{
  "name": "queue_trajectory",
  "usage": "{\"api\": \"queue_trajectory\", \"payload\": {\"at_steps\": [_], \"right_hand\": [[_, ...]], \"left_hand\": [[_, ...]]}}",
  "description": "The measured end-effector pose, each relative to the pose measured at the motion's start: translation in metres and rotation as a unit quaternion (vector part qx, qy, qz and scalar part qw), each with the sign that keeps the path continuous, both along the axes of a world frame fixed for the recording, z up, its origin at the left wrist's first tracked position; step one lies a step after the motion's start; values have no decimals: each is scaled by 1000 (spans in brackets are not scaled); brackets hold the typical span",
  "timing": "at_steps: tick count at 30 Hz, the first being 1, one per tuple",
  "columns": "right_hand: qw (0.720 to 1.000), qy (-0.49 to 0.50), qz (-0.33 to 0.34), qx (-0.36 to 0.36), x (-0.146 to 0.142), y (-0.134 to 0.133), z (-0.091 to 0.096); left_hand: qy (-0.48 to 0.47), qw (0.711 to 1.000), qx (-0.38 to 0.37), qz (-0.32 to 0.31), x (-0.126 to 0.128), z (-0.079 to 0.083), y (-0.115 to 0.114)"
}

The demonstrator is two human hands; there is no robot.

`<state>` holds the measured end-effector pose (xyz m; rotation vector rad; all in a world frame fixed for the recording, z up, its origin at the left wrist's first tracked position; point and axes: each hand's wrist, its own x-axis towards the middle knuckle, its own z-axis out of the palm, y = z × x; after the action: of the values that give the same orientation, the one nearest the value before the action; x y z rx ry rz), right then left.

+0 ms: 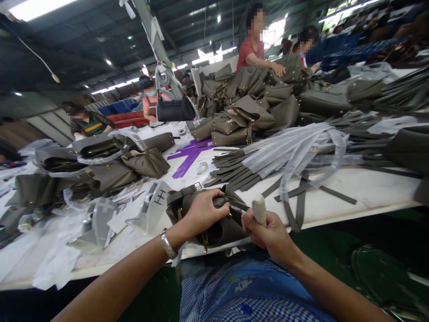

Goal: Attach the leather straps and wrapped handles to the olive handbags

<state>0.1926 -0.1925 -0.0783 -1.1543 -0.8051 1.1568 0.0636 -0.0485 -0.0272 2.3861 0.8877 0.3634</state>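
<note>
Plainly, one olive bag (pixel 231 230) lies along the near edge of the table (pixel 375 192), directly under the left hand (pixel 204 209) — the nearer — whose thumb and fingers pinch its top; by its right end the right hand (pixel 273 235) curls tightly round seemingly one white-wrapped handle (pixel 259 209). Beyond: dark straps (pixel 244 179) past counting, one purple patch (pixel 187 161), one hanging black bag (pixel 176 108), four co-workers (pixel 250 56).

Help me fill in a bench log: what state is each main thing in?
Near bag: at the table edge; whether fastened, unclear
Left hand: gripping that bag's top
Right hand: curled at its right; grip unclear
Dark straps: flat, partly sleeved in plastic
Purple strips: flat, crossing
Black bag: hanging
Far bags: heaped
Bracelet: worn
Upper-left lamp: lit
</note>
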Motion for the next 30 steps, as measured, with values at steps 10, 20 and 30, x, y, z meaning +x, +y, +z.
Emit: {"api": "queue_trajectory", "payload": {"at_steps": [10,20,30], "right_hand": [[998,-59,-16,-16,-8,6,1],[994,-106,-16,-5,-19,7,-7],[995,92,10,39,72,40,-17]], "left_hand": [[-22,1000,10,0,-6,-1,-6],[-43,998,42,15,-6,-2,-25],[14,994,-33,-103,-9,26,4]]}}
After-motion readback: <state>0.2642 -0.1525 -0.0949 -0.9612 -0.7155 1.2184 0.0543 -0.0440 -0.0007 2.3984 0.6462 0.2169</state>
